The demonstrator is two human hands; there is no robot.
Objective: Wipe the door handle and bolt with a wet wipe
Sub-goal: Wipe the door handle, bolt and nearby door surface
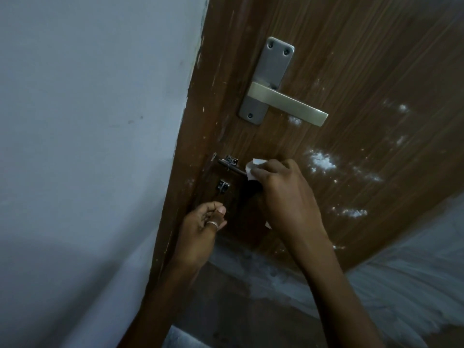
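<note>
Centre frame: right hand [288, 194] clenches white wet wipe [254, 167] against small steel sliding bolt [232, 167] on brown wooden door [351, 71]. Left hand [204, 222] loosely curled, empty. Risk: wipe snagging on bolt's bracket, tearing.

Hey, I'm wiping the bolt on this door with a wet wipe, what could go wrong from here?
1. The right hand holds the wet wipe bunched against the bolt; it may snag on the bolt's bracket and tear.
2. The left hand rests curled near the door edge by the wall; its fingers might get pinched if the door swings.
3. The door handle above could get overlooked.
</note>
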